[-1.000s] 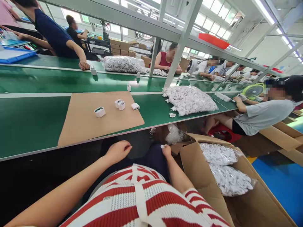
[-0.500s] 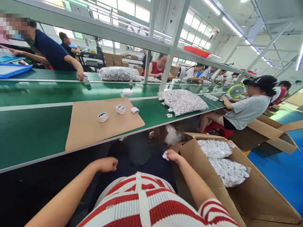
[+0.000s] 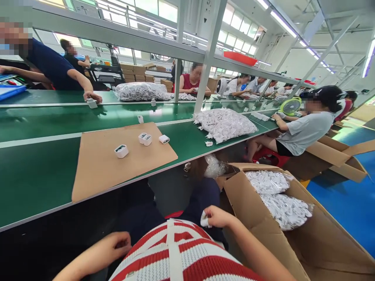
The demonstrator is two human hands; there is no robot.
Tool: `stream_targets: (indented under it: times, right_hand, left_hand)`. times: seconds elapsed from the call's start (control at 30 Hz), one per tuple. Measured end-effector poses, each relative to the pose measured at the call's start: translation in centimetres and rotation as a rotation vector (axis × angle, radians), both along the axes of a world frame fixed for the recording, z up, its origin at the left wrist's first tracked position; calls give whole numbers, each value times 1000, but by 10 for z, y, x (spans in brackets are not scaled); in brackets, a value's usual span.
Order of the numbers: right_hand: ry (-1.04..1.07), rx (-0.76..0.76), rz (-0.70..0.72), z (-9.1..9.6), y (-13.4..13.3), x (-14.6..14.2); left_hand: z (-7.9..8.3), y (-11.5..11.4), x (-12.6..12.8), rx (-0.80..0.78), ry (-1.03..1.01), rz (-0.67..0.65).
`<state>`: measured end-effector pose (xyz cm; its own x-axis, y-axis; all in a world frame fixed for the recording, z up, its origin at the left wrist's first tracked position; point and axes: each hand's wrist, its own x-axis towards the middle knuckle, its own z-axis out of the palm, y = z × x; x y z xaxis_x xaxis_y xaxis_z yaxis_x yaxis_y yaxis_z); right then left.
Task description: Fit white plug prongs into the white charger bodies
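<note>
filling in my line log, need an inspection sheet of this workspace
Surface: green bench with a cardboard sheet on it
Work items: four white housings at the sheet, two side by side, one at its right edge; white piece off the bench
Clutter: bag of white parts and loose part on the bench; plastic wrap below
Hands: right hand pinching the white piece; left hand half-curled, contents unclear
Cables: nothing seen
Surroundings: open box at right holding packed bags; seated co-worker beyond
</note>
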<state>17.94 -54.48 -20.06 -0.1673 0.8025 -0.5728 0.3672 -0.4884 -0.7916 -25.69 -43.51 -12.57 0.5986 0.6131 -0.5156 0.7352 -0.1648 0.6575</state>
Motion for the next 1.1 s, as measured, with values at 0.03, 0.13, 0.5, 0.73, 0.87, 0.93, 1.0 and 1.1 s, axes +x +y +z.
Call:
stream_targets:
  times: [0.03,0.13,0.5,0.73,0.87,0.93,1.0,1.1]
  right_hand:
    - [-30,106,-59,9,12,4]
    - [-146,493,-285,40,52,28]
    - [-1023,811,-227,120,223,124]
    - [-557,761,-377,135,251,129]
    - [-36,782,-206,169,276,55]
    - [67,792,-109,185,299,6]
    - [262,709,-61,196,324,-41]
    - [570,482,-25,201,355,-92]
  left_hand:
    - [18,3,0,-36,-46,9]
    - [66,13,-3,-29,-187,125]
    - [119,161,40,739,-50,781]
    - [110,235,57,570,29,611]
    - [119,256,55,374,-91,472]
    - [118,261,54,244,-171,393]
    - [113,260,55,171,-230,340]
    - [102,251,59,269,-303,272]
